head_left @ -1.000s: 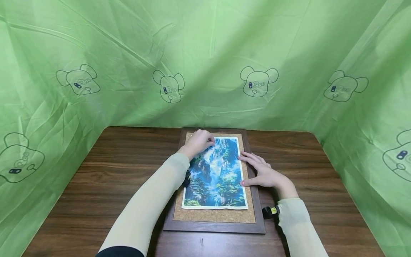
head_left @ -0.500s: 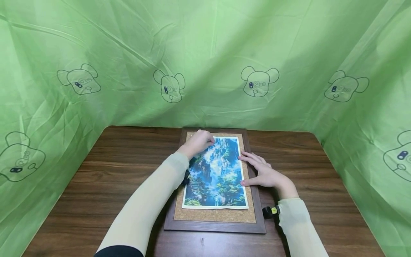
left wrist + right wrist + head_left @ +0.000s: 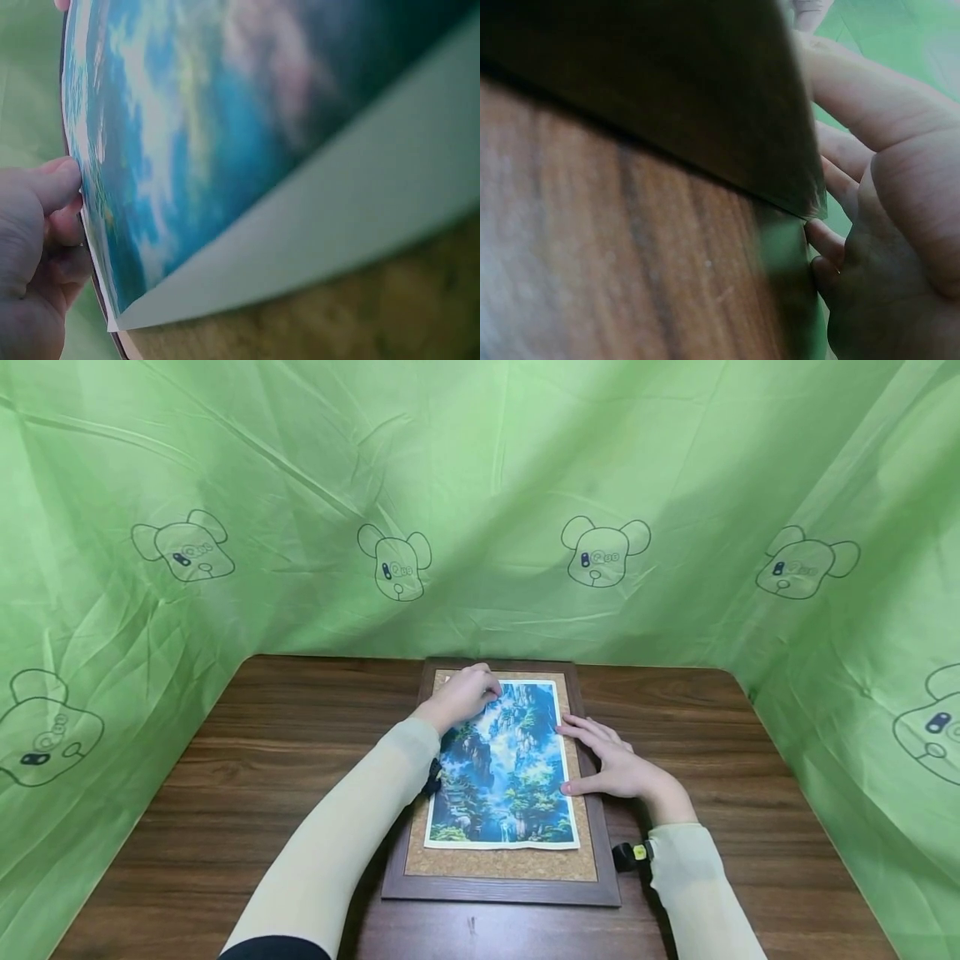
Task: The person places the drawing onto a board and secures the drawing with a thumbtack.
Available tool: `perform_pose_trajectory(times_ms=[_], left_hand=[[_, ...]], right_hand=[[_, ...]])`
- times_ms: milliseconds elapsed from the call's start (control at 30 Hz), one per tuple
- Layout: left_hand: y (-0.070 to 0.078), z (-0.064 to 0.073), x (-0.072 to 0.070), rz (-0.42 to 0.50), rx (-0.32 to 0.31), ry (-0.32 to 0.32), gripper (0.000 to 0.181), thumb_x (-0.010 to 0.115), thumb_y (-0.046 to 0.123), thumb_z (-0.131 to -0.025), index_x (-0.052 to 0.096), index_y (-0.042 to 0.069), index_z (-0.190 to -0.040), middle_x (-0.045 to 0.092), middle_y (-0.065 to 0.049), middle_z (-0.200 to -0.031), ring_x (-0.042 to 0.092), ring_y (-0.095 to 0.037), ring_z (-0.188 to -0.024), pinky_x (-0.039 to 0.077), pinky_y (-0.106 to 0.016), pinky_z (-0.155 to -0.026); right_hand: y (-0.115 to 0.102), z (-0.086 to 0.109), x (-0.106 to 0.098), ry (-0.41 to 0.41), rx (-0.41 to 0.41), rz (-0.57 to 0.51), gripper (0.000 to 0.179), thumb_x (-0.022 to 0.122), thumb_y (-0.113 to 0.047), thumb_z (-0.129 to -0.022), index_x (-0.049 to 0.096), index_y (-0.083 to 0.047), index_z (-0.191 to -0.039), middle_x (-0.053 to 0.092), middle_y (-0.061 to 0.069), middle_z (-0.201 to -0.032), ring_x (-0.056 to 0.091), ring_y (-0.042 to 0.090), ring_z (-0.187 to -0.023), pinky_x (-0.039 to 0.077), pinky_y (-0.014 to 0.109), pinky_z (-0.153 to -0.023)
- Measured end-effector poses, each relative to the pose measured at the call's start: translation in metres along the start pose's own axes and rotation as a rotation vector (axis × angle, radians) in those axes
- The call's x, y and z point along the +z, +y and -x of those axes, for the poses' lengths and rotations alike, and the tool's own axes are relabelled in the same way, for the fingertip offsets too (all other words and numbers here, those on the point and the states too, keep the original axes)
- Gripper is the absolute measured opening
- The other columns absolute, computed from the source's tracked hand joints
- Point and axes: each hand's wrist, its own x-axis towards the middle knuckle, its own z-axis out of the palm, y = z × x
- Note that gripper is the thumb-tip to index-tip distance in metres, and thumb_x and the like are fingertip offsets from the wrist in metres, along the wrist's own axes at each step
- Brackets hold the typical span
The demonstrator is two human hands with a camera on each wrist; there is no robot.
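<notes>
A printed landscape picture (image 3: 510,768) in blues with a white border lies on a cork board (image 3: 502,863) in a dark brown frame (image 3: 498,889). My left hand (image 3: 463,693) is over its upper left part, fingers curled and tips down at the paper. In the left wrist view the thumb (image 3: 64,180) and curled fingers meet at the sheet's surface; whether something small is between them is hidden. With fingers spread, my right hand (image 3: 618,764) rests across the right side of the frame, fingertips and thumb touching the picture's right edge.
The frame lies on a dark wood-grain table (image 3: 285,752), close to its back edge. A green curtain (image 3: 495,485) with printed bear heads surrounds the table at the back and sides. Small black wrist devices sit at both cuffs.
</notes>
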Motion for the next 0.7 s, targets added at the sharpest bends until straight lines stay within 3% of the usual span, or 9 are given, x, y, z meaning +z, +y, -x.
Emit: perform_pose_trajectory(times_ms=[200, 400, 533, 700], left_hand=[[0.005, 0.001, -0.001, -0.073, -0.019, -0.01, 0.022, 0.066, 0.018, -0.112, 0.081, 0.015, -0.127, 0.068, -0.003, -0.121, 0.068, -0.02, -0.112, 0.058, -0.037, -0.099], [0.008, 0.003, -0.006, -0.096, -0.041, -0.093, 0.027, 0.063, 0.025, -0.113, 0.078, 0.018, -0.135, 0.067, -0.004, -0.127, 0.066, -0.019, -0.109, 0.058, -0.04, -0.096], [0.006, 0.009, -0.013, -0.033, -0.019, -0.12, 0.036, 0.065, 0.032, -0.112, 0.071, 0.017, -0.145, 0.068, -0.004, -0.123, 0.065, -0.018, -0.1, 0.058, -0.042, -0.09], [-0.004, 0.023, -0.029, 0.056, 0.013, -0.049, 0.043, 0.063, 0.036, -0.113, 0.065, 0.011, -0.147, 0.068, -0.003, -0.106, 0.066, -0.017, -0.088, 0.057, -0.042, -0.08]], right_hand=[[-0.001, 0.0, -0.001, 0.003, 0.005, 0.005, 0.102, 0.089, -0.056, -0.089, 0.039, -0.026, -0.172, 0.015, 0.002, -0.183, 0.004, 0.048, -0.165, 0.007, 0.087, -0.116], [-0.009, 0.005, -0.006, -0.006, 0.018, 0.007, 0.111, 0.089, -0.056, -0.089, 0.029, -0.022, -0.175, 0.013, 0.005, -0.184, 0.007, 0.046, -0.166, 0.009, 0.089, -0.116], [-0.016, 0.014, -0.018, 0.013, -0.001, -0.035, 0.106, 0.088, -0.045, -0.094, 0.027, -0.015, -0.175, 0.011, 0.014, -0.183, 0.012, 0.047, -0.166, 0.019, 0.081, -0.122], [-0.021, 0.03, -0.035, 0.068, 0.025, 0.007, 0.095, 0.084, -0.043, -0.098, 0.034, -0.013, -0.172, 0.015, 0.023, -0.18, 0.019, 0.052, -0.163, 0.026, 0.078, -0.121]])
